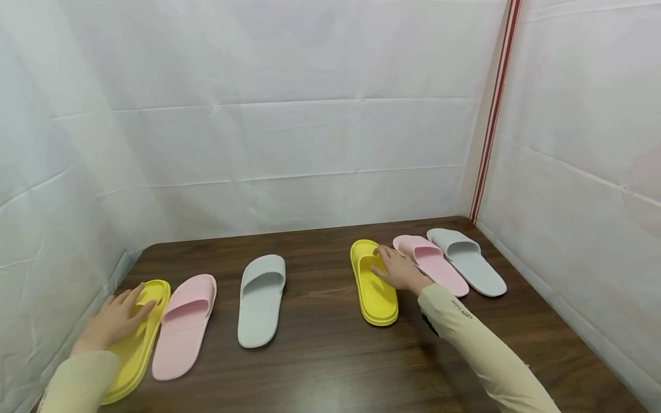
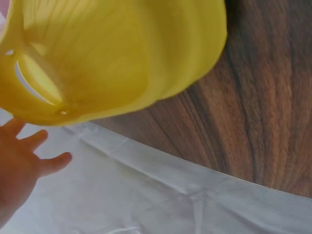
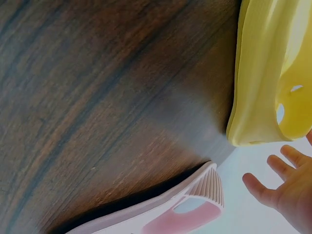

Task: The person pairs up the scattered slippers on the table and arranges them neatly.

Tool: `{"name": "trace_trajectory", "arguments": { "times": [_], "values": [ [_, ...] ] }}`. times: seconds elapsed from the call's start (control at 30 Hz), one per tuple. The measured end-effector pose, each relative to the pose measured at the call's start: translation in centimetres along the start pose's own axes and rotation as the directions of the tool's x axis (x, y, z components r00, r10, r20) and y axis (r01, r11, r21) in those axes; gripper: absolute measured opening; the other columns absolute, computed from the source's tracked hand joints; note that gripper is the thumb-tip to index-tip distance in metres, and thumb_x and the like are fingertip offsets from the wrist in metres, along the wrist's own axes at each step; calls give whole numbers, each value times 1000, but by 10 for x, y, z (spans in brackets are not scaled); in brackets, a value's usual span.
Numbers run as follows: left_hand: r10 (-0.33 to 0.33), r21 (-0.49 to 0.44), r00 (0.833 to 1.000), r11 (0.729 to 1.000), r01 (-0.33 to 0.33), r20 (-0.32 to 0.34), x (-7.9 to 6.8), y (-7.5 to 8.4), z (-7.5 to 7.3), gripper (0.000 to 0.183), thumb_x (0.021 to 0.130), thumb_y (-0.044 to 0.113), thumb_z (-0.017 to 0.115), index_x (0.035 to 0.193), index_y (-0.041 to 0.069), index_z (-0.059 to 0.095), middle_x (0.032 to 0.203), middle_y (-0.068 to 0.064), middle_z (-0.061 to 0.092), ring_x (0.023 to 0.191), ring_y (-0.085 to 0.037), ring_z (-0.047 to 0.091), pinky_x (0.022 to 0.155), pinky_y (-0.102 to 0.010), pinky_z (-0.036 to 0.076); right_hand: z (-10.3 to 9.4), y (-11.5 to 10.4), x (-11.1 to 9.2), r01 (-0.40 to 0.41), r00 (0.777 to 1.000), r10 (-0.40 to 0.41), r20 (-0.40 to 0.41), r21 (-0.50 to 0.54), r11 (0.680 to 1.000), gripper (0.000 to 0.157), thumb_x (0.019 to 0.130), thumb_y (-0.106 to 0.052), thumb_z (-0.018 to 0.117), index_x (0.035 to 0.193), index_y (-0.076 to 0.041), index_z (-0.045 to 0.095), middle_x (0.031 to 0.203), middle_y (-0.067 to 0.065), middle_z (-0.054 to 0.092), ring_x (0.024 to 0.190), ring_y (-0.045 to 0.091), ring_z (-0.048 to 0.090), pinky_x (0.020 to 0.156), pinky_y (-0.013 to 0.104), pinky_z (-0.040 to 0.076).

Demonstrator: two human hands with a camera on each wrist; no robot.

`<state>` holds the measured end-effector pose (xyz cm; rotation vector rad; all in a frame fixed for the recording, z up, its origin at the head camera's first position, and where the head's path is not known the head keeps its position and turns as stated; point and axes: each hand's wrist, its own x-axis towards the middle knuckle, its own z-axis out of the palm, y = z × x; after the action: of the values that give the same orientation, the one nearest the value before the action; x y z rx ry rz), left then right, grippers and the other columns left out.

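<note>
At the table's left end lies a yellow slipper (image 1: 126,364), toe pointing away. Over its strap hovers my left hand (image 1: 111,322), fingers spread and holding nothing. The left wrist view shows these fingers beside the slipper's (image 2: 112,53) strap edge. A second yellow slipper (image 1: 379,301) lies right of the middle. My right hand (image 1: 399,271) is above its right side, overlapping the strap in the head view. In the right wrist view, the right hand's (image 3: 295,195) fingers are extended between the yellow slipper (image 3: 258,78) and a pink slipper (image 3: 183,219).
A pink slipper (image 1: 179,341) and a pale grey slipper (image 1: 260,315) lie right of the left yellow one. Another pink slipper (image 1: 441,274) and pale grey slipper (image 1: 477,269) sit at the right end. White sheeting (image 1: 289,143) surrounds the dark wooden table (image 1: 320,338).
</note>
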<state>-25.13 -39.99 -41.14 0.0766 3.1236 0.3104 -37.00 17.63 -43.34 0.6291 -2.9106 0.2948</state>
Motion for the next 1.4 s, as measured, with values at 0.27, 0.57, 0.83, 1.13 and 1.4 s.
{"name": "trace_trajectory", "arguments": {
  "times": [0.27, 0.57, 0.83, 1.13, 1.4],
  "values": [
    [-11, -52, 996, 999, 16, 89, -2, -8, -5, 68, 94, 51, 18, 138, 0, 21, 132, -40, 23, 115, -64, 15, 82, -74, 18, -1, -1, 1, -40, 998, 37, 42, 70, 997, 41, 93, -42, 38, 118, -11, 41, 120, 16, 51, 113, 32, 48, 90, 57, 35],
    [77, -83, 997, 993, -78, -15, 5, -16, -2, 60, 94, 45, 31, 126, -5, 39, 129, -42, 27, 115, -62, 21, 90, -68, 19, 5, 5, 8, -21, 997, 14, 73, 96, 995, 52, 93, -50, 27, 132, -16, 33, 130, 18, 46, 121, 36, 42, 94, 61, 29],
    [58, -81, 998, 995, -57, 10, 10, -14, -3, 55, 92, 49, 32, 118, 1, 41, 127, -37, 36, 112, -63, 24, 81, -69, 26, -8, 0, 14, -105, 988, 96, 122, 70, 992, 52, 95, -45, 28, 137, -14, 31, 140, 17, 35, 128, 35, 34, 97, 62, 25],
    [35, -69, 999, 997, -33, 28, 15, -8, -1, 55, 87, 53, 42, 114, 6, 34, 114, -36, 44, 101, -52, 45, 70, -57, 39, -6, 6, 16, -125, 974, 116, 193, 36, 992, 53, 96, -45, 23, 142, -18, 24, 146, 15, 23, 132, 38, 25, 99, 64, 19],
    [77, -67, 991, 994, -84, -111, 16, -7, 2, 50, 83, 46, 54, 106, 3, 43, 100, -30, 47, 85, -41, 52, 69, -52, 41, -4, 6, 15, -107, 970, 92, 223, 56, 993, 51, 96, -44, 22, 140, -19, 28, 147, 14, 23, 133, 39, 23, 99, 66, 16]
  ]
}}
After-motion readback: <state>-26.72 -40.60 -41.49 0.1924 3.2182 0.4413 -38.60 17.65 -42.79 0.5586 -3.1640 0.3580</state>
